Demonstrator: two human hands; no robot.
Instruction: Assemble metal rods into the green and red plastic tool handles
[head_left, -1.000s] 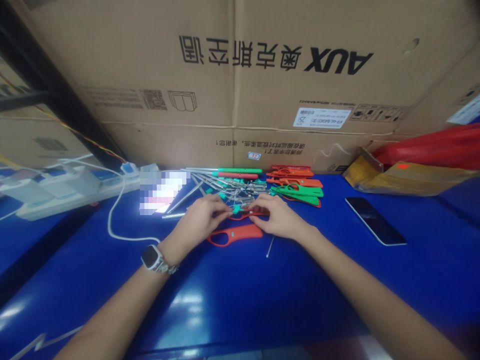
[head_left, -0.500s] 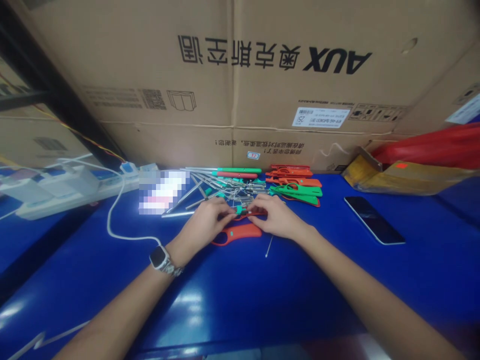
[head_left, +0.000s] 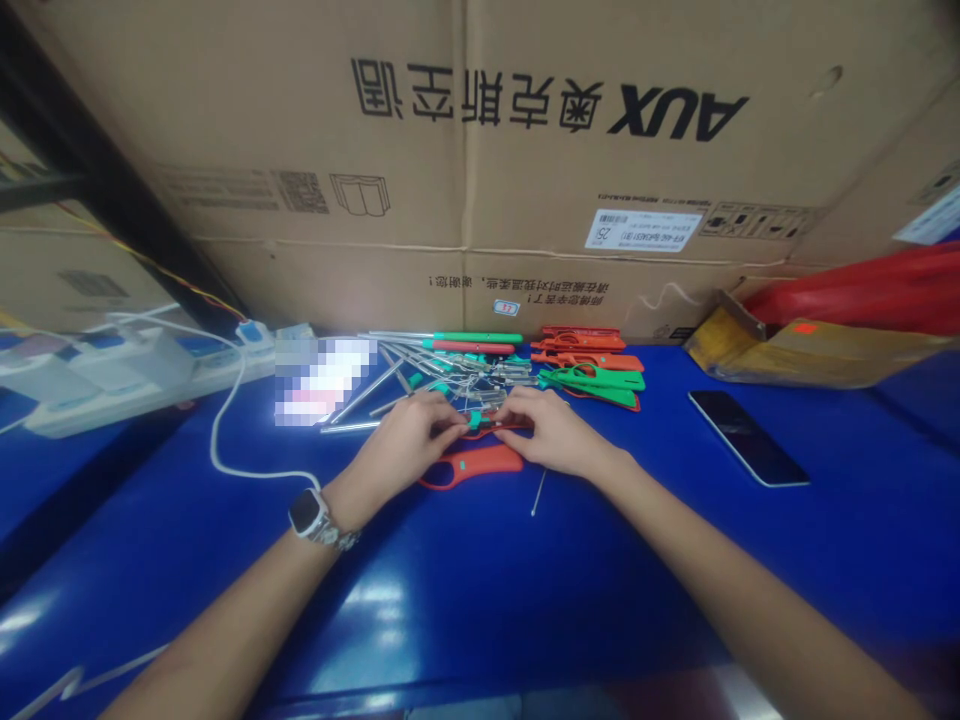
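Observation:
Over the blue table, my left hand (head_left: 416,432) is closed, thumb and fingertips pinching at a small green plastic piece (head_left: 475,421). This piece sits at an orange lighter casing half (head_left: 481,432), mostly covered by my fingers. My right hand (head_left: 551,428) is closed on the right end of that casing, its fingertips close to the green piece. Nearer to me lies another orange casing half (head_left: 487,461) with a finger loop on its left. A thin metal rod (head_left: 538,494) pokes out below my right hand. Beyond both hands is a heap of small metal and green parts (head_left: 484,372).
Metal tubes (head_left: 375,388) and long green and red handles (head_left: 480,339) lie behind my left hand. Orange casings (head_left: 589,339) and green casings (head_left: 600,382) are stacked behind my right. A phone (head_left: 746,437), a power strip (head_left: 127,392) and a cardboard box wall (head_left: 525,170) surround the work.
My left hand and wrist have shifted very slightly left. The green piece has moved a little left with the fingers; my right hand stays almost in place.

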